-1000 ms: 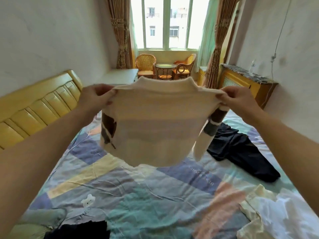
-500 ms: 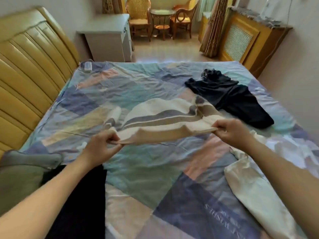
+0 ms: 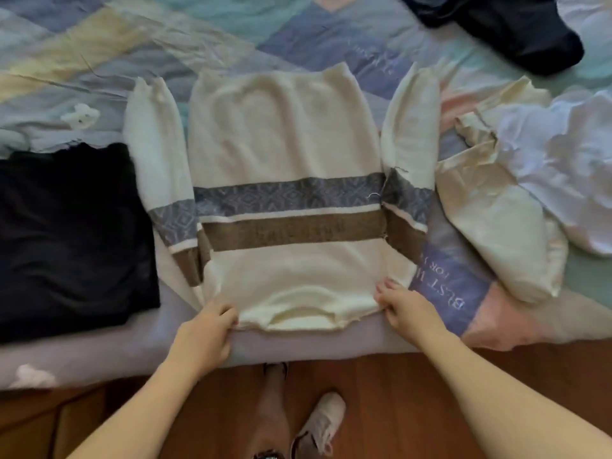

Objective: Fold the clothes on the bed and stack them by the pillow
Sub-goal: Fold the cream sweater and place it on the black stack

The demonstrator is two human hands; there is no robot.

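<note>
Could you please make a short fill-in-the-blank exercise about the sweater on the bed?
1. The cream sweater lies flat on the ____.
2. The left hand and right hand grip its two ____.
3. The folded garment left of the sweater is ____ in colour.
4. The sweater has a grey stripe above a ____ one.

Missing words: bed; shoulders; black; brown

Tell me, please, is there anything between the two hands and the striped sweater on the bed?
Nothing visible. The left hand and the right hand already grip the striped sweater at its shoulders, on either side of the collar. The black garment on the left and the cream garment on the right lie beside the sleeves.
</note>
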